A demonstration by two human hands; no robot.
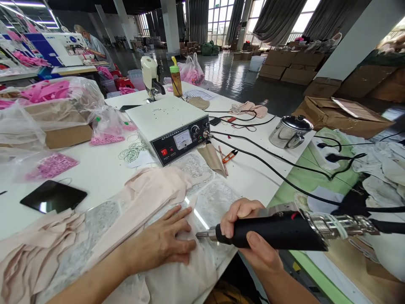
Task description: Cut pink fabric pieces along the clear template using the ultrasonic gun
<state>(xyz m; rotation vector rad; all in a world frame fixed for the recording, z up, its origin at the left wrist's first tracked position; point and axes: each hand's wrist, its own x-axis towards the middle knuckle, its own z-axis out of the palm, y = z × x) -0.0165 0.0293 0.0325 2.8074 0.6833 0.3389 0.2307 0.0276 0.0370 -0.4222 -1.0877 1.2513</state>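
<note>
Right hand (262,254) wrapped round a black handheld tool (275,233), fingers over the top, thumb on the near side. Left hand (161,240) palm down on pale thin cloth (202,266), fingers spread and a bit bent, not closed on anything I can see.

Tool sits low and right of center in the head view, by the near edge of the white table (256,181). Long axis runs nearly level across the view: metal tip (204,233) points left, at the left hand's thumb side, just beside it. Tip is over the cloth; can't tell if it's touching. Rear points right, ending in a metal connector (341,226), then a black cable (389,226) out the right edge.

Clear mat (218,192) under the cloth. Control box (167,120) beyond the hands, needle meter (182,139) and red switch (164,152) on its front panel. Orange-handled snips (230,156) near its right corner, steel mug (290,133) farther right. Pale pink strips (41,253) heaped near left, dark tablet (53,195) just behind.
</note>
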